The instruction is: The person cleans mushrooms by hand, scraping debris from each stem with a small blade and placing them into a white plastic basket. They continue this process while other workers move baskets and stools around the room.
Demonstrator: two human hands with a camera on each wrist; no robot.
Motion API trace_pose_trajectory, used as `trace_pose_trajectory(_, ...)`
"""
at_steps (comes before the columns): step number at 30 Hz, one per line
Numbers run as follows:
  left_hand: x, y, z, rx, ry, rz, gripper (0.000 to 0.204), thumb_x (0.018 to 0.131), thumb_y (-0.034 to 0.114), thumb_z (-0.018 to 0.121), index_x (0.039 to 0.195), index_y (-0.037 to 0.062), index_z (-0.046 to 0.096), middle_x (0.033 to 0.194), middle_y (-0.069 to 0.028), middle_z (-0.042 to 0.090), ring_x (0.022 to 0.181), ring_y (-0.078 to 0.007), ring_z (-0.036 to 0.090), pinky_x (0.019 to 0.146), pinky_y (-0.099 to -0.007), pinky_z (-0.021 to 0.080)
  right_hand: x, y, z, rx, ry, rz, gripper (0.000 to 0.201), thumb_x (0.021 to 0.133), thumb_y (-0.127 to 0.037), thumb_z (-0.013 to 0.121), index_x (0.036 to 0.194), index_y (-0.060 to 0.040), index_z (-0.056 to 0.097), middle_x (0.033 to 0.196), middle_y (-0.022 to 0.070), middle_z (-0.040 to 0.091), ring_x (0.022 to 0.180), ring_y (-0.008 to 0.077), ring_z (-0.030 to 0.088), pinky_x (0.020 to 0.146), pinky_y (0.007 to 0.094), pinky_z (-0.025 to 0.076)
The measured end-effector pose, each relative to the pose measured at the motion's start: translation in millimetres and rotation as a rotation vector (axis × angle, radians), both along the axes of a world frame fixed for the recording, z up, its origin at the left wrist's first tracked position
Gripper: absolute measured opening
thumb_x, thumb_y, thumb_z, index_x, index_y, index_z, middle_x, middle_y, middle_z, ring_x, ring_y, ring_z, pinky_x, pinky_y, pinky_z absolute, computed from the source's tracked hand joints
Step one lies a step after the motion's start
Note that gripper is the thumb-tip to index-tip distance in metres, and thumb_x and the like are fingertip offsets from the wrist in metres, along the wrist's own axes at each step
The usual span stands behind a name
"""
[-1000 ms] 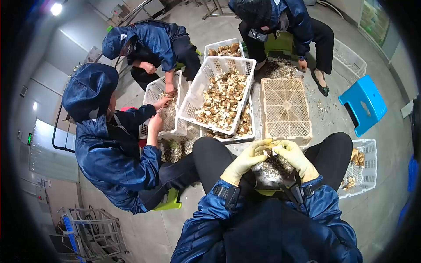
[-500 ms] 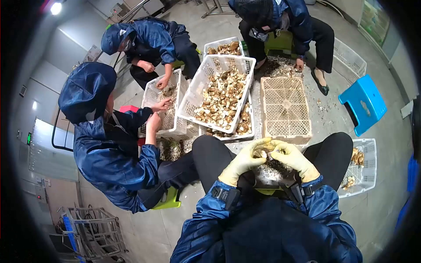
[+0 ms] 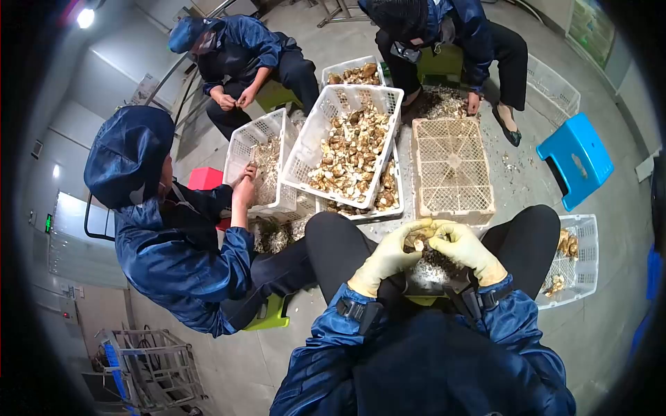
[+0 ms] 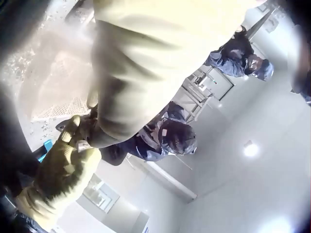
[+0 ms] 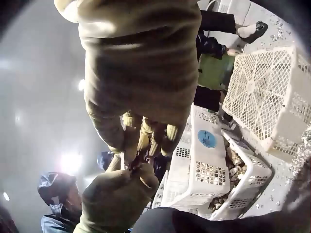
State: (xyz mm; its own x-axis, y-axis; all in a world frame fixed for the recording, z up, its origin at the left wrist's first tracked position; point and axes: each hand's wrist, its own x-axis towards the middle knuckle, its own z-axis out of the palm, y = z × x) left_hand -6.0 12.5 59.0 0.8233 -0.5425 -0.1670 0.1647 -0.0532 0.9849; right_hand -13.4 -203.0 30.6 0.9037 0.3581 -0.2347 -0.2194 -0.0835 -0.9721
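In the head view my gloved left hand [image 3: 390,258] holds a small brown and white mushroom [image 3: 418,245] between thumb and fingers, above my lap. My gloved right hand [image 3: 466,248] meets it from the other side, fingers curled and thumb close to the mushroom. In the right wrist view, a thin pale blade-like piece [image 5: 122,161] shows between the fingers; I cannot tell what it is. Gloves hide most of the work in both wrist views. Dark and white trimmings [image 3: 438,262] lie below the hands.
A white crate [image 3: 297,170] of mushrooms leans on another beyond my left knee. An upturned crate [image 3: 454,170] stands ahead; a blue stool [image 3: 576,163] and a crate with a few mushrooms [image 3: 588,253] are at right. Another person [image 3: 173,229] sits close at left; two more sit opposite.
My hands stay together at the same spot, with the mushroom's pale side now turned more into view. The person at far left has drawn both hands back from the crate.
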Motion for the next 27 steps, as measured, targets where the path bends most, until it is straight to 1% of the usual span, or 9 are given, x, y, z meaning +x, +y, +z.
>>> trace_pose_trajectory(3,-1,-4,1,-0.015,-0.021,0.012,0.066,0.076,-0.008,0.058,0.141,-0.0016,0.046,0.128,-0.005,0.06,0.099,-0.0063,0.056,0.087,-0.0214,0.047,3,-5,5,0.012,0.198,-0.034,0.016,0.086,-0.01,0.071,0.094,0.002,0.066,0.11,0.0055,0.063,0.093,0.0105,0.059,0.082,0.0261,0.049)
trace_pose_trajectory(5,0,-4,1,-0.008,-0.018,0.01,0.064,0.077,-0.007,0.058,0.14,-0.0005,0.047,0.126,-0.0042,0.061,0.097,-0.0065,0.057,0.086,-0.0217,0.047,3,-3,0,0.077,0.027,-0.025,0.012,0.087,-0.009,0.07,0.093,0.0009,0.067,0.105,0.0042,0.064,0.091,0.0096,0.059,0.08,0.0252,0.049)
trace_pose_trajectory(8,2,-2,-1,0.129,-0.102,0.009,0.061,0.079,-0.005,0.06,0.139,-0.0006,0.048,0.129,-0.0067,0.059,0.111,-0.0108,0.055,0.095,-0.0241,0.044,2,2,-4,0.123,-0.207,0.03,0.012,0.088,-0.011,0.07,0.092,0.0003,0.067,0.101,0.0033,0.065,0.088,0.009,0.059,0.078,0.0241,0.048)
trace_pose_trajectory(12,-1,-1,-1,0.127,-0.094,-0.015,0.059,0.08,-0.003,0.062,0.138,-0.0003,0.049,0.131,-0.0086,0.058,0.117,-0.0141,0.054,0.098,-0.0269,0.044,2,-1,10,-0.022,0.071,-0.026,0.013,0.088,-0.011,0.069,0.095,0.0002,0.067,0.092,0.0004,0.066,0.083,0.0087,0.059,0.075,0.0242,0.049)
trace_pose_trajectory(17,-1,-5,7,0.135,-0.203,0.018,0.062,0.075,-0.003,0.06,0.136,-0.0008,0.051,0.127,-0.0107,0.063,0.113,-0.0142,0.059,0.098,-0.0264,0.045,4,-1,1,0.09,0.039,-0.039,0.014,0.089,-0.012,0.07,0.095,0.0003,0.066,0.088,-0.0004,0.065,0.079,0.0073,0.058,0.072,0.0234,0.049)
trace_pose_trajectory(19,-1,-5,6,0.18,-0.159,0.01,0.059,0.079,-0.005,0.058,0.137,-0.0015,0.05,0.13,-0.0103,0.06,0.116,-0.0138,0.056,0.098,-0.0261,0.044,3,-1,2,0.021,-0.053,0.035,0.014,0.09,-0.012,0.07,0.095,0.0009,0.066,0.089,0.0002,0.066,0.079,0.0075,0.059,0.072,0.0235,0.049)
trace_pose_trajectory(21,-2,-4,4,0.224,-0.114,-0.001,0.056,0.082,-0.006,0.057,0.137,-0.0021,0.049,0.132,-0.0098,0.057,0.119,-0.0134,0.054,0.099,-0.0258,0.044,3,-1,-1,0.046,0.023,-0.019,0.015,0.089,-0.014,0.07,0.094,0.0007,0.066,0.088,0.0008,0.066,0.079,0.0082,0.059,0.073,0.0247,0.049)
trace_pose_trajectory(25,-2,-5,-6,-0.234,0.152,-0.038,0.062,0.082,-0.01,0.056,0.142,-0.0028,0.042,0.135,-0.0068,0.053,0.12,-0.0125,0.053,0.099,-0.024,0.043,4,-4,7,0.074,0.122,-0.087,0.019,0.089,-0.018,0.07,0.093,0.0002,0.066,0.086,0.0017,0.067,0.08,0.0086,0.06,0.073,0.0251,0.048)
trace_pose_trajectory(27,-3,-5,3,-0.28,0.219,-0.018,0.061,0.082,-0.01,0.055,0.142,-0.0023,0.043,0.137,-0.0076,0.053,0.124,-0.0124,0.05,0.103,-0.0255,0.041,6,-6,-2,0.161,0.147,-0.104,0.019,0.089,-0.017,0.07,0.094,0.0004,0.066,0.085,0.0019,0.067,0.079,0.0087,0.06,0.073,0.0248,0.048)
